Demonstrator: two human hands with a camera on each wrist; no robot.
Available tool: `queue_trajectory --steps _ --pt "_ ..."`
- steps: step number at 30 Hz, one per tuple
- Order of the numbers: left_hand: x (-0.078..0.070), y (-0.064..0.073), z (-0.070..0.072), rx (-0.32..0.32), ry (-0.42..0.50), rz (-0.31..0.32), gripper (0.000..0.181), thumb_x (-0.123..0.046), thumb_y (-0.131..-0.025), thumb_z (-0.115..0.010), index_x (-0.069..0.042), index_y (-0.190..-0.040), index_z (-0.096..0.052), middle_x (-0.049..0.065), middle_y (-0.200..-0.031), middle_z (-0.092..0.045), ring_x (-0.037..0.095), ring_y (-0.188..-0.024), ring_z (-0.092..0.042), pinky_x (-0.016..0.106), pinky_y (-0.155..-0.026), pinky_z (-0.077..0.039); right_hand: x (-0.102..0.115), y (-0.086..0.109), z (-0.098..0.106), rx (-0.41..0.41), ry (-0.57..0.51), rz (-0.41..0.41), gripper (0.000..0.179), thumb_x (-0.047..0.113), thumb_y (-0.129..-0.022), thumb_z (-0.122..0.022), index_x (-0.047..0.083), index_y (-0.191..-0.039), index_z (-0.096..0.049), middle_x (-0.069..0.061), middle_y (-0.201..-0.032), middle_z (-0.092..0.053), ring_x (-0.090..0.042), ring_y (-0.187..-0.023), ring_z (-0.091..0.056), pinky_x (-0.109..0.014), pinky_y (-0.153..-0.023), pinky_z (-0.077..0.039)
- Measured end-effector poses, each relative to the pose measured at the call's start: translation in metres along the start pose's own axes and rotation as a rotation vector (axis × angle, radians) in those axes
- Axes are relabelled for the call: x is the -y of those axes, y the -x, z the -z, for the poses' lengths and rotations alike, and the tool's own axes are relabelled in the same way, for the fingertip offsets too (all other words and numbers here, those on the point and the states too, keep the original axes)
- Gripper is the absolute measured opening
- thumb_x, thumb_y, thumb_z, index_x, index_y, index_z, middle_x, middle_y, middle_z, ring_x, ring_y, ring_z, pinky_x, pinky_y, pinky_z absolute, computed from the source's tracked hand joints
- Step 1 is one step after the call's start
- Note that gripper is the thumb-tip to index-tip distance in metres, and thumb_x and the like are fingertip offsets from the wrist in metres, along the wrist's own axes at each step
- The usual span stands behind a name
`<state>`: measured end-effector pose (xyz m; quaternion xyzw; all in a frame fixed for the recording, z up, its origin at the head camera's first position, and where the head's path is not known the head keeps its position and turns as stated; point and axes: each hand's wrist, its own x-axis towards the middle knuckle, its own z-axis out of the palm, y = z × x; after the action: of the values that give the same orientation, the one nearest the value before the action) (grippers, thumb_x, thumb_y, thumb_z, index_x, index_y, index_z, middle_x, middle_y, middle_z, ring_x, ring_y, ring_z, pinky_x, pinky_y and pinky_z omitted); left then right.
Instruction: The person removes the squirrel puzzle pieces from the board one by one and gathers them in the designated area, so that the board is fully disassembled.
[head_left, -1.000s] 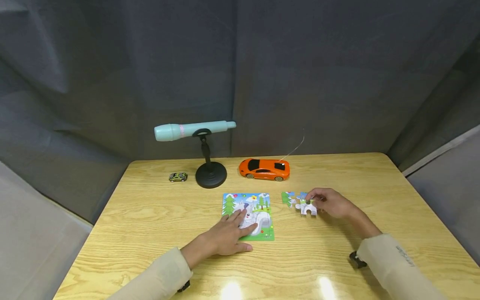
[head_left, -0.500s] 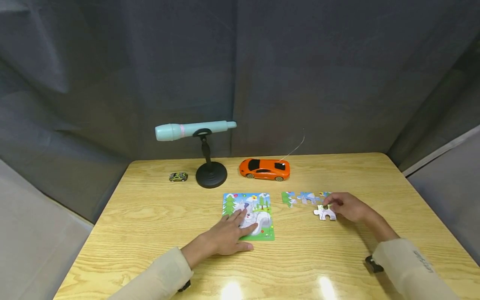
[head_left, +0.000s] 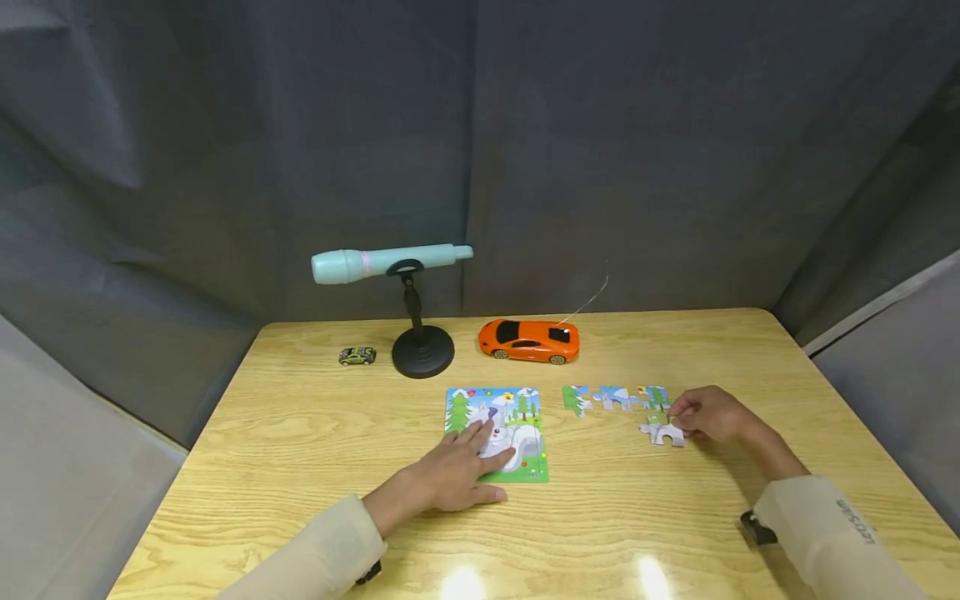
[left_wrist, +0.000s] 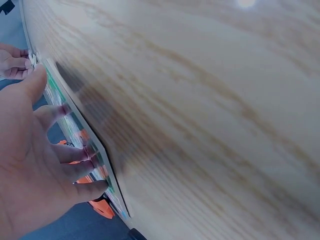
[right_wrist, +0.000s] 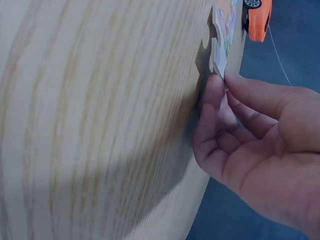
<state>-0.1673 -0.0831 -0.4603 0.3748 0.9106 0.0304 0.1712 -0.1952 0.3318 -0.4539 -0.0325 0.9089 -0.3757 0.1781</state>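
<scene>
One piece is pinched between the thumb and bent fingers of the right hand; its end is hidden by the fingertips, and the right wrist view shows it nearly edge-on, its print hard to read. Ahead and to the left of that hand lie three more in a row: the near piece, the middle piece and the far piece. Whether the pinched one touches the near piece or only overlaps it in view, I cannot tell. The left hand, fingers straight and spread, rests on the board with hold of nothing, covering its nearer left part. Beyond that hand stand the mic on its stand, the small car and the orange car, the last showing only in scraps behind the fingers in the left wrist view.
</scene>
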Motion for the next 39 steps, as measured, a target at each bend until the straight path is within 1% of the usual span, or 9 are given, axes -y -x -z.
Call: queue_trajectory --steps 3,6,13,17,21,25,29,33,39 --pt "0.0 0.0 -0.001 -0.003 -0.002 0.003 0.063 -0.062 -0.093 -0.039 -0.036 -0.149 -0.027 0.016 -0.159 -0.012 0.034 -0.147 -0.014 0.056 -0.113 -0.025 -0.002 -0.001 0.002 -0.012 0.018 0.004 0.019 0.0 -0.089 -0.058 -0.015 -0.101 -0.059 -0.012 -0.082 -0.062 -0.018 -0.072 -0.06 -0.032 -0.063 -0.052" --pt "0.001 0.0 -0.001 -0.003 -0.002 0.001 0.063 -0.062 -0.093 -0.039 -0.036 -0.149 -0.027 0.017 -0.159 -0.012 0.034 -0.147 -0.014 0.057 -0.113 -0.025 -0.002 -0.002 0.002 -0.028 0.046 -0.013 0.019 0.0 -0.088 -0.059 -0.013 -0.1 -0.061 -0.012 -0.083 -0.064 -0.016 -0.072 -0.06 -0.031 -0.064 -0.053" --pt "0.001 -0.002 -0.002 -0.007 -0.006 -0.008 0.063 -0.061 -0.093 -0.038 -0.035 -0.149 -0.026 0.017 -0.159 -0.011 0.034 -0.147 -0.013 0.057 -0.113 -0.025 0.006 -0.006 0.001 -0.076 0.256 -0.04 0.009 0.004 -0.084 -0.064 -0.002 -0.09 -0.067 -0.006 -0.076 -0.066 -0.016 -0.069 -0.055 -0.028 -0.06 -0.044" --pt "0.001 -0.001 -0.002 -0.011 0.01 -0.01 0.063 -0.061 -0.093 -0.038 -0.035 -0.149 -0.026 0.018 -0.159 -0.011 0.035 -0.147 -0.013 0.058 -0.113 -0.025 0.011 -0.007 -0.001 -0.085 0.292 -0.018 0.007 0.005 -0.084 -0.066 0.0 -0.087 -0.067 -0.007 -0.079 -0.066 -0.016 -0.07 -0.052 -0.028 -0.061 -0.043" --pt "0.001 -0.002 -0.004 -0.015 0.022 -0.01 0.063 -0.061 -0.093 -0.037 -0.035 -0.149 -0.026 0.018 -0.159 -0.011 0.034 -0.147 -0.013 0.058 -0.113 -0.025 0.021 -0.008 -0.007 -0.088 0.27 0.045 0.009 0.007 -0.087 -0.064 -0.001 -0.09 -0.067 -0.008 -0.079 -0.066 -0.016 -0.069 -0.051 -0.028 -0.06 -0.044" --pt "0.002 -0.001 -0.005 -0.018 0.029 -0.008 0.063 -0.061 -0.093 -0.037 -0.036 -0.149 -0.025 0.017 -0.159 -0.011 0.034 -0.147 -0.013 0.057 -0.113 -0.025 0.038 -0.012 -0.017 -0.077 0.23 0.111 0.011 0.008 -0.089 -0.061 0.0 -0.091 -0.067 -0.007 -0.077 -0.063 -0.014 -0.067 -0.05 -0.027 -0.058 -0.043" --pt "0.002 0.0 -0.004 -0.026 0.026 -0.013 0.063 -0.061 -0.094 -0.036 -0.035 -0.15 -0.024 0.017 -0.159 -0.012 0.034 -0.147 -0.013 0.057 -0.113 -0.024 0.06 -0.017 -0.03 -0.062 0.214 0.137 0.009 0.008 -0.088 -0.062 0.002 -0.091 -0.068 -0.005 -0.078 -0.063 -0.013 -0.065 -0.048 -0.026 -0.057 -0.041" --pt "0.003 0.001 -0.004 -0.048 0.0 -0.02 0.064 -0.061 -0.094 -0.036 -0.033 -0.15 -0.026 0.019 -0.159 -0.012 0.034 -0.147 -0.014 0.057 -0.113 -0.024 0.083 -0.022 -0.042 -0.033 0.202 0.151 0.008 0.007 -0.088 -0.062 0.003 -0.092 -0.068 -0.005 -0.081 -0.065 -0.014 -0.068 -0.05 -0.025 -0.058 -0.042" --pt "0.007 0.005 -0.005 -0.071 -0.033 -0.013 0.063 -0.06 -0.095 -0.036 -0.031 -0.15 -0.028 0.02 -0.158 -0.014 0.035 -0.147 -0.015 0.057 -0.114 -0.023 0.109 -0.034 -0.063 -0.029 0.183 0.187 0.018 0.007 -0.089 -0.063 -0.001 -0.104 -0.065 -0.005 -0.084 -0.061 -0.016 -0.07 -0.052 -0.026 -0.06 -0.043"
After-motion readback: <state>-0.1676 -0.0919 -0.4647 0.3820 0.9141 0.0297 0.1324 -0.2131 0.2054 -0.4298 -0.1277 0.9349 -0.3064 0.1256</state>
